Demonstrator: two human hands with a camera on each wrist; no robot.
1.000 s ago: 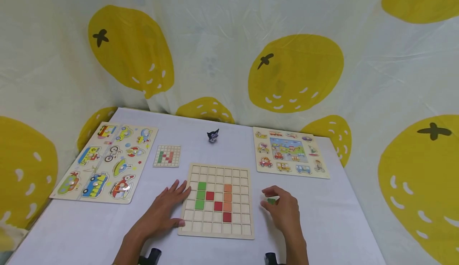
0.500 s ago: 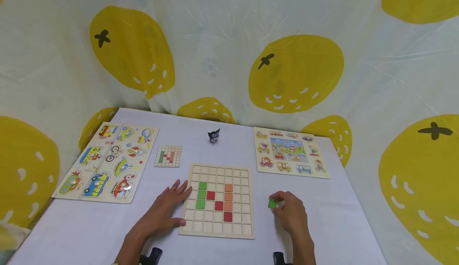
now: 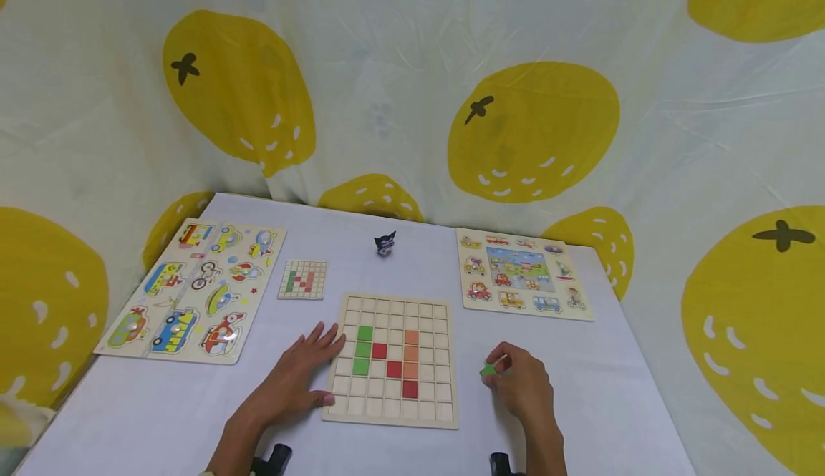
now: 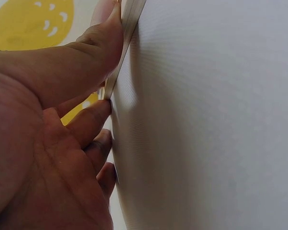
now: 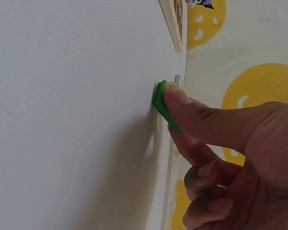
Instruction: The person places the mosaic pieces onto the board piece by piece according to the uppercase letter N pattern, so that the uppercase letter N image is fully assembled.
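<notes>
A wooden grid board [image 3: 437, 409] lies on the white table, with green tiles [image 3: 363, 350], red tiles [image 3: 394, 369] and orange tiles [image 3: 410, 353] in some of its squares. My left hand [image 3: 293, 376] rests at the board's left edge, fingers spread, the thumb touching the rim; in the left wrist view the fingertips meet the table beside the board [image 4: 127, 33]. To the right of the board, my right hand [image 3: 523, 379] pinches a green tile [image 3: 488, 370] between thumb and finger. In the right wrist view this tile [image 5: 164, 108] is tilted close to the tabletop, partly covered by the thumb.
A small pattern card [image 3: 302, 280] lies behind the left hand. Vehicle puzzle boards stand left [image 3: 193, 290] and back right [image 3: 523, 275]. A small dark figurine [image 3: 384, 243] stands at the back, before a lemon-print curtain [image 3: 380, 139].
My right hand has moved a little to the right, away from the board, with the green tile, which has turned in its fingers. The left hand has stayed at the board's edge.
</notes>
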